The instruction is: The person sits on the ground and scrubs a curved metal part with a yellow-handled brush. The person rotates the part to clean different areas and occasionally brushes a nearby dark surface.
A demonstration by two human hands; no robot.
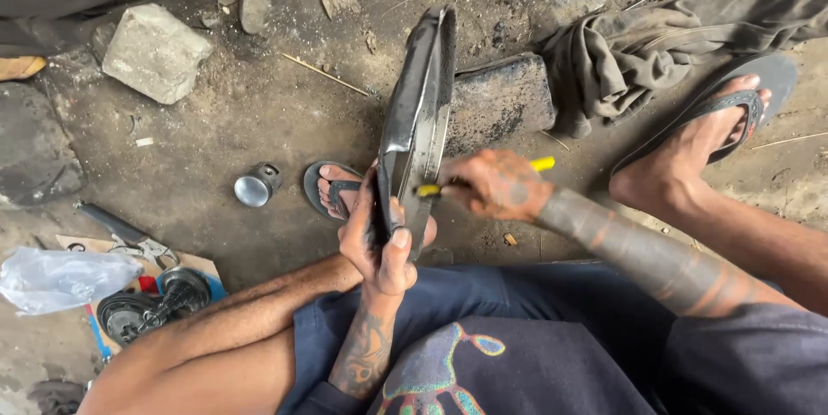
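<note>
You steady the part and work its edge.
Your left hand [385, 242] clamps the dark curved metal disc [418, 113] upright; right hand [496, 184] grips a yellow-handled tool [431, 190] against it.

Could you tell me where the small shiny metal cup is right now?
In the head view the metal cup lies on the dirt ground, left of the sandalled foot and below the grey stone block.

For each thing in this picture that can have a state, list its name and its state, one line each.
left hand: gripping the metal part's lower end
right hand: closed round the yellow-handled tool
metal part: upright on edge, tilted
yellow-handled tool: held against the part
metal cup: lying on its side
cloth: crumpled on the ground
plastic bag: crumpled
</note>
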